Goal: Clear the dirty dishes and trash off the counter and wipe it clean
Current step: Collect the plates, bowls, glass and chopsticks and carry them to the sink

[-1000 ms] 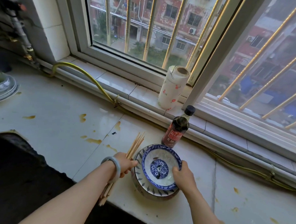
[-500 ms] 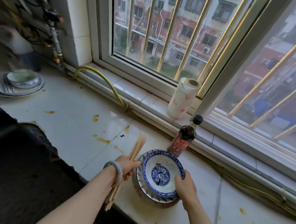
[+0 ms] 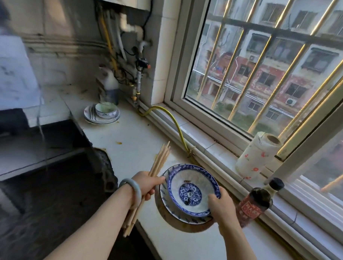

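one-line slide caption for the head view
Left hand grips a bundle of wooden skewers while right hand holds a blue-patterned bowl stacked on a plate.

Gripping wooden sticks in left hand, lower centre; pinching bowl rim with right hand; both forearms stretched up-frame

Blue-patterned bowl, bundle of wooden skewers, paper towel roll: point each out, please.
blue-patterned bowl (image 3: 190, 192), head view, on its inner floor medallion.
bundle of wooden skewers (image 3: 160, 160), head view, on the upper shafts.
paper towel roll (image 3: 257, 158), head view, on its printed side.
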Demonstrator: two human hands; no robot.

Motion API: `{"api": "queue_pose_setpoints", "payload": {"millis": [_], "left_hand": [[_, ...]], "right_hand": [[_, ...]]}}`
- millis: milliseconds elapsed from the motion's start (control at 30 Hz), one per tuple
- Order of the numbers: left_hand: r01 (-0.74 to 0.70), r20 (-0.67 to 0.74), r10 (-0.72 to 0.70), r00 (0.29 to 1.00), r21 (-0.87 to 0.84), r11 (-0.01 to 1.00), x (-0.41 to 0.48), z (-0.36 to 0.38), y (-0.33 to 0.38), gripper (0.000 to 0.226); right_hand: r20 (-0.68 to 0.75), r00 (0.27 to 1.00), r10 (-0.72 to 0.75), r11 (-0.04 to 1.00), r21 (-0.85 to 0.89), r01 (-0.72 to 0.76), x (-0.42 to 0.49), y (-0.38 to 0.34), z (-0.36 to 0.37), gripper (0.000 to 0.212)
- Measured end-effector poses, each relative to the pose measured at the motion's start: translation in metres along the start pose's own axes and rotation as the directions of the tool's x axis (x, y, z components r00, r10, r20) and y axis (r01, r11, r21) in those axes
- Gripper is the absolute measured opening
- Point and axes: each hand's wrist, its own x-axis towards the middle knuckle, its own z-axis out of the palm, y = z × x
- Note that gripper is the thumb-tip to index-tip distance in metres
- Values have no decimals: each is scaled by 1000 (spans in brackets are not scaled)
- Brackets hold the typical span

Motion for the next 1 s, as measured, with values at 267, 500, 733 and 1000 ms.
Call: {"api": "queue_pose_setpoints", "payload": {"millis": [267, 500, 733, 1000], "left_hand": [[-38, -177, 17, 984, -114, 993, -14, -83, 11, 34], [-59, -291, 7, 957, -167, 984, -9, -179, 19, 32], [-98, -361, 28, 932, -176, 979, 5, -270, 32, 34], [-96, -425, 7, 905, -187, 978, 7, -342, 32, 32]], "right_hand": [[131, 985, -111, 994, -12, 113, 4, -73, 66, 24], [189, 960, -207, 978, 5, 210, 6, -135, 148, 22], [234, 941, -245, 969, 17, 248, 4, -195, 227, 20], [303, 913, -275, 956, -11, 292, 1, -242, 294, 24]]}}
